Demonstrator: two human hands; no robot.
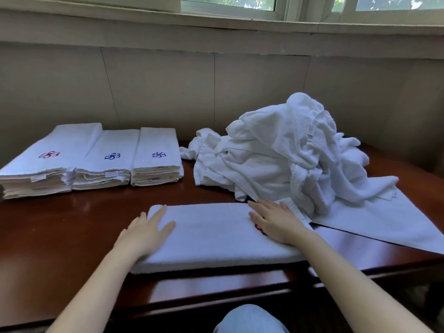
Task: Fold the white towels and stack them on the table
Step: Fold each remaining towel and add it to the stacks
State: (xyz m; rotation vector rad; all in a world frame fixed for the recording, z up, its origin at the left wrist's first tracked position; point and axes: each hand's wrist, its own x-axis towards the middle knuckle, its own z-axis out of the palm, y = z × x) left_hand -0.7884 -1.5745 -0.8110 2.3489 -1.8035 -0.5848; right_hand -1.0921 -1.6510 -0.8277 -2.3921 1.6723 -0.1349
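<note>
- Beyond your L hand (146, 233) & off to its left: 3 stacks of folded towels (108, 162) side by side. Red emblem on the leftmost, blue on the other two.
- Your L hand lies flat, fingers straight & together, palm down on the left end of the long folded towel (211, 236).
- That towel lies btwn & under both hands, at the near edge of the table (72, 224).
- Your R hand (276, 222) is flat too, fingers spread a bit, pressing the towel's right part. It half covers a red mark (260, 229).
- Just beyond your R hand: pile of unfolded towels (276, 152), touching the folded towel's far right corner.
- Right of your R hand: a flat towel (384, 219), partly under the pile.
</note>
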